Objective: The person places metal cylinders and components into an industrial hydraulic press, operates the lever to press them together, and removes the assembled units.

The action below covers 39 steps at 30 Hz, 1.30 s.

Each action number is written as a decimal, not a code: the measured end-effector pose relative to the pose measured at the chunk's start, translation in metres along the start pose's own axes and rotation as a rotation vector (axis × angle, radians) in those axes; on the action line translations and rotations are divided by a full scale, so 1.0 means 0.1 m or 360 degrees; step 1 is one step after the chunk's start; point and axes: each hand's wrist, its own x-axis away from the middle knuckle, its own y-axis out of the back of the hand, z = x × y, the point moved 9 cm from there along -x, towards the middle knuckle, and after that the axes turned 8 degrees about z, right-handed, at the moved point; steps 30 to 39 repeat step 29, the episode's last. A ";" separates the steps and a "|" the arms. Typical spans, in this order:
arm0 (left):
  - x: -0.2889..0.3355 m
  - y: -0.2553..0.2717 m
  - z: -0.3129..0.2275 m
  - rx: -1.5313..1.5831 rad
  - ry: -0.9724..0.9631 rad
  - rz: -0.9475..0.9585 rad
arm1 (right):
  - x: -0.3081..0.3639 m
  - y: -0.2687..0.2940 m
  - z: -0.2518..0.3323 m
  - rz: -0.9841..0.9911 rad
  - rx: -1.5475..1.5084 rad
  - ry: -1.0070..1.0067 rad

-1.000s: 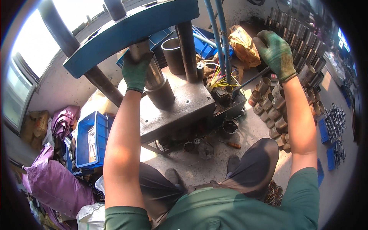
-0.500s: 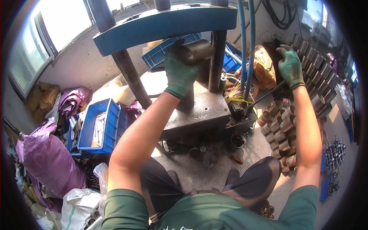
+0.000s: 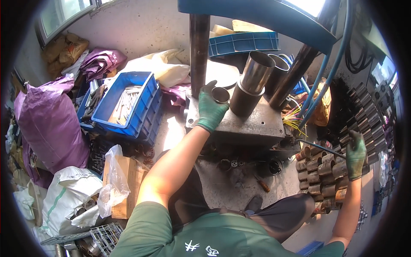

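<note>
My gloved left hand (image 3: 210,110) is closed around a short metal tube (image 3: 220,95) whose round open end faces up, at the left side of the press bed (image 3: 257,127). To its right a shiny metal sleeve (image 3: 258,70) stands upright with its lower end on a dark cylinder (image 3: 246,103), a pale ring between them. A second, darker tube (image 3: 278,65) stands just behind. Far to the right my gloved right hand (image 3: 356,156) is at the end of a dark lever (image 3: 321,148). Its fingers look curled, though they are partly hidden.
Two press columns and a blue crossbar (image 3: 257,17) frame the bed. Rows of metal sleeves (image 3: 327,167) lie stacked at the right. Blue hoses (image 3: 327,64) and loose wires hang nearby. At left stand a blue crate (image 3: 112,122) of metal parts, a purple sack (image 3: 51,124) and a cardboard box (image 3: 124,184).
The view has turned left. My left hand has come down from beneath the crossbar to the bed's left side. My right hand has lowered and closed at the lever, which now slants downward.
</note>
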 end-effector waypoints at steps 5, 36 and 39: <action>-0.19 0.01 0.24 -0.0282 0.0165 0.0062 | 0.91 -0.12 0.03 0.0417 0.0456 0.0066; -0.03 -0.52 -0.28 -0.0125 0.0018 0.0580 | -2.21 -2.31 1.07 0.0726 -0.0216 0.0798; -0.03 -0.52 -0.28 -0.0125 0.0018 0.0580 | -2.21 -2.31 1.07 0.0726 -0.0216 0.0798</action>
